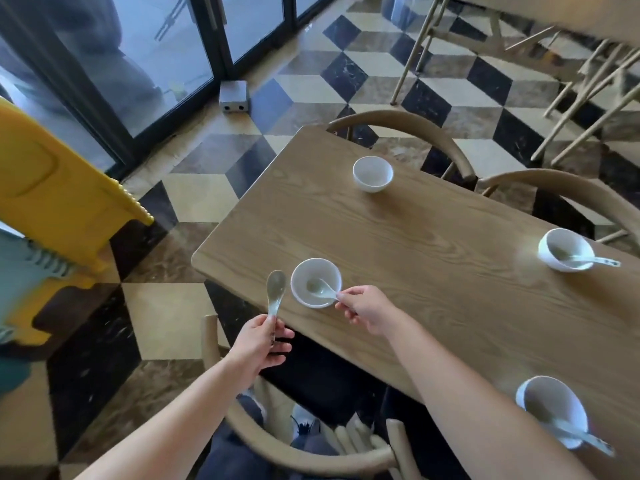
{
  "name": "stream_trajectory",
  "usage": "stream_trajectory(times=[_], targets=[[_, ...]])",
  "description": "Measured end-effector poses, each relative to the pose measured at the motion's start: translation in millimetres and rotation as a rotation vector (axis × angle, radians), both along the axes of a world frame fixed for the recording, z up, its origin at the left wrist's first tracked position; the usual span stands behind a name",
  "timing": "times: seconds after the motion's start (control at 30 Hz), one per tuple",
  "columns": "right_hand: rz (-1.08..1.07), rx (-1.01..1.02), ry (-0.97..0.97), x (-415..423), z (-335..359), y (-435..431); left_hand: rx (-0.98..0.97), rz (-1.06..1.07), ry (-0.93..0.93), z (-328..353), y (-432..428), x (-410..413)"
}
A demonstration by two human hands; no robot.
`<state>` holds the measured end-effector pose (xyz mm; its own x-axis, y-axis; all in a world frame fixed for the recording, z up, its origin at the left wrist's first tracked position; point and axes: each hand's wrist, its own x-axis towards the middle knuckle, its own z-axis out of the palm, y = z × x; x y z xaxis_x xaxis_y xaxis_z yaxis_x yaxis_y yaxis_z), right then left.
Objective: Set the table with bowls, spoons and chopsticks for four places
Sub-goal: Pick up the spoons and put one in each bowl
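At the near left corner of the wooden table (433, 271) we find a white bowl (304, 271) with a pale spoon (320, 287) lying in it, its scoop at the bottom and its handle leaning over the rim toward the person. The right hand (367, 308) pinches the end of that handle between thumb and fingertips, just outside the rim.

The left hand (261, 344) is curled round the handle of a second spoon (276, 291) and holds it upright, scoop uppermost. The scoop shows just left of the bowl, close to it but apart.

Three more bowls stand on the table, well apart from one another. We see a far bowl (373, 173) near the far edge. A right bowl (564, 250) holds a third spoon (588, 261), whose handle pokes out to the right. A nearest bowl (552, 410) at the lower right holds a fourth spoon (585, 438).

Curved wooden chairs (398, 117) are tucked in around the table, which stands on a chequered floor (311, 84). A yellow plastic object (52, 188) stands at the left.
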<state>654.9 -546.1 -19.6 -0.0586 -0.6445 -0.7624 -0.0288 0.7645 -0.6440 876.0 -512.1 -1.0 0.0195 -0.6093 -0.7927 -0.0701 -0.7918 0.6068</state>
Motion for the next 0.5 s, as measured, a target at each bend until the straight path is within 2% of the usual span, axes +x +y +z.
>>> stream_trajectory(times=[0.3, 0.5], targets=[[-0.083, 0.079, -0.059, -6, -2, -6, 0.013, -0.04, 0.076, 3, -15, 2], [-0.142, 0.109, -0.015, -4, -7, -5, 0.038, -0.074, 0.114, -5, -30, 7]])
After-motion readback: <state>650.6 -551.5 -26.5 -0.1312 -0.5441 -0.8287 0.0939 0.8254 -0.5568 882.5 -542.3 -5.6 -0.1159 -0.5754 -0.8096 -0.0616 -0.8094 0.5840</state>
